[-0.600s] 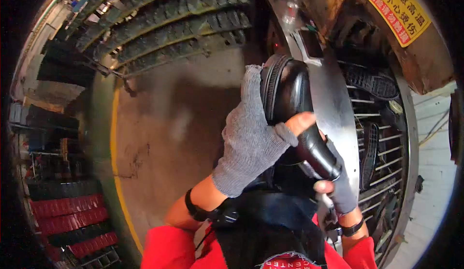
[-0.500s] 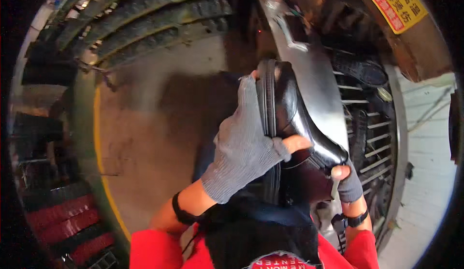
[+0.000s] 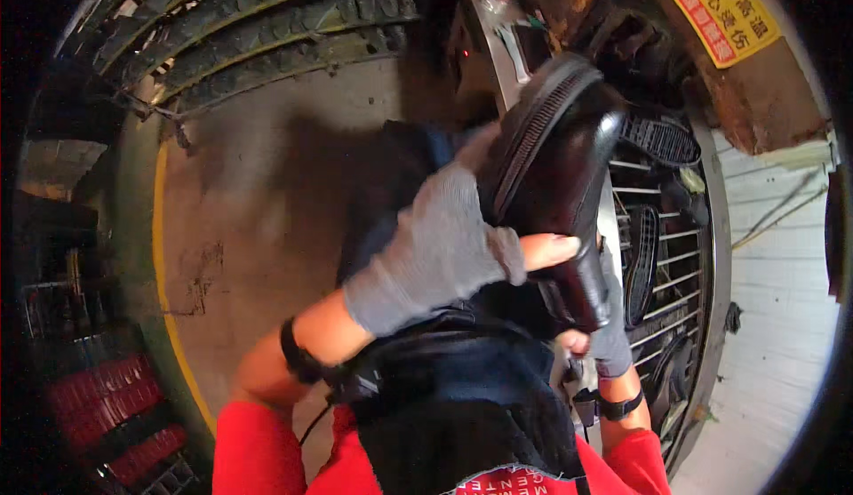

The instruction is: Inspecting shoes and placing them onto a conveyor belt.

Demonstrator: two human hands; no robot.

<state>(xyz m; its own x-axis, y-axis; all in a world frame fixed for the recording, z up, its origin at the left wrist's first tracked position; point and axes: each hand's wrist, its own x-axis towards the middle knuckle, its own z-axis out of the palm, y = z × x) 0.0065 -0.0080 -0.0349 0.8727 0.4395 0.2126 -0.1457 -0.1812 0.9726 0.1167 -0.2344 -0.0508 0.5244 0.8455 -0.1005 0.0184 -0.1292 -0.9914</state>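
Note:
A glossy black leather boot [image 3: 569, 166] is held in front of my body, its toe pointing up and to the right. Its thick black sole, with a ridged edge, faces left. My left hand [image 3: 435, 237], in a grey glove with bare fingertips, grips the boot from the sole side. The left thumb lies across the upper, and the other fingers are blurred or hidden behind the sole. At the boot's top end my right hand [image 3: 604, 339], gloved the same way, closes on it with the thumb in front; its other fingers are hidden.
Right of the boot, several dark shoes, one sole-up [image 3: 659, 139], lie on a metal bar rack [image 3: 680, 291]. A brown housing with a yellow and red warning label [image 3: 718, 13] juts in at upper right. Racks of shoes [image 3: 293, 28] stand at the far left. A black apron [image 3: 471, 406] covers my front.
The boot's toe has swung to the right and the boot has tilted. Both my hands keep their hold, and both forearms sit slightly further left.

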